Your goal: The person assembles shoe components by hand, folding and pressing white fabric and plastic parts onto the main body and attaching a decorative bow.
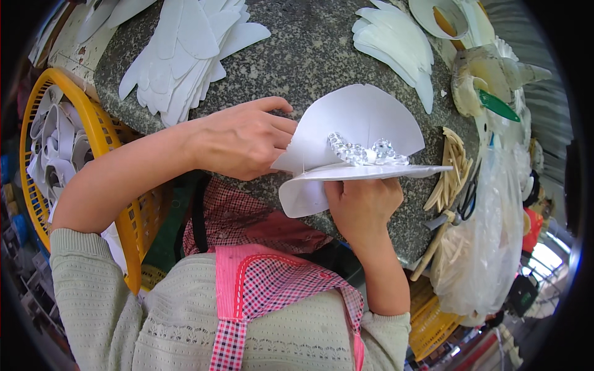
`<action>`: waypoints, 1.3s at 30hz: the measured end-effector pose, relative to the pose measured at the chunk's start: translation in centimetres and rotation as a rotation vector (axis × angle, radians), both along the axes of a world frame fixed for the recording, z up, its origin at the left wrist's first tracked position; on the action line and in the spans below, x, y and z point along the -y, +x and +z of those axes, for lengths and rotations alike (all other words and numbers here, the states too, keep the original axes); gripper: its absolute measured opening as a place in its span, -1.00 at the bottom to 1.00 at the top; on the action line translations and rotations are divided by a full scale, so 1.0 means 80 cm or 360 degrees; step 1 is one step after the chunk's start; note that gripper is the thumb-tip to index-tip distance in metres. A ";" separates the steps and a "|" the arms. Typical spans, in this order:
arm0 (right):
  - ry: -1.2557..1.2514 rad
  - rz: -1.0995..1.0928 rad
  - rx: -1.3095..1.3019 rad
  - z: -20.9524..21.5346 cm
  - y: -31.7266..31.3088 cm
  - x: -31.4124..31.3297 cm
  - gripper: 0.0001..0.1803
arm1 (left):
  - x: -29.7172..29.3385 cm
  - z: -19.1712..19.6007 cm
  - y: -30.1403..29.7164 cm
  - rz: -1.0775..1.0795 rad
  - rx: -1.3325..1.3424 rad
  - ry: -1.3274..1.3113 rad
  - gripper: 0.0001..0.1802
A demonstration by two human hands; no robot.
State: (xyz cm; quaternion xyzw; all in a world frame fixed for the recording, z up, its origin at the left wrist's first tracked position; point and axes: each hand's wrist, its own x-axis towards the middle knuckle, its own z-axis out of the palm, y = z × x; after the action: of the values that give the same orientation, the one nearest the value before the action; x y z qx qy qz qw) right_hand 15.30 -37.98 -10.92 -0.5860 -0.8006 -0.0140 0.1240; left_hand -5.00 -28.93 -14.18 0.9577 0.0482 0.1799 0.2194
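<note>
In front of me, above the table, is a white shoe upper, curved, with a bow-like cluster of clear crystal beads at its middle. One white flap stands up behind the beads; another lies nearly level in front. My right hand is closed on the upper from below, its fingertips hidden by the front flap. At the upper's left edge, my left hand grips with bent fingers, the index finger raised off it. Part of that hand's fingertips is out of sight behind the upper.
The speckled stone tabletop bears stacked white curved sheets at far left and more sheets at far right. A yellow basket of white pieces stands left. Right lie thin wooden sticks, scissors and a clear plastic bag.
</note>
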 end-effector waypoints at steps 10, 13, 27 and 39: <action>-0.0028 -0.0042 -0.0192 -0.022 0.010 0.017 -0.66 | 0.005 0.015 0.011 0.0010 -0.0076 -0.0065 -0.71; -0.0123 -0.0052 -0.0322 -0.011 0.017 0.008 -0.65 | 0.003 0.012 0.014 0.0003 -0.0056 0.0022 -0.83; 0.0119 -0.0204 -0.0668 -0.034 0.033 0.003 -0.87 | -0.004 0.026 0.029 -0.0125 -0.0181 0.0035 -0.71; 0.0026 -0.0163 -0.0613 -0.031 0.034 -0.002 -0.74 | -0.001 0.022 0.034 0.0032 -0.0290 -0.0164 -0.70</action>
State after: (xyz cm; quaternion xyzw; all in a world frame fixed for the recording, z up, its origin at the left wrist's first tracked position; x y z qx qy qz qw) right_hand 18.00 -37.86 -13.40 -0.6168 -0.7312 0.0855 0.2787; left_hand -2.28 -28.86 -12.46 0.9570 0.0867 0.0917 0.2611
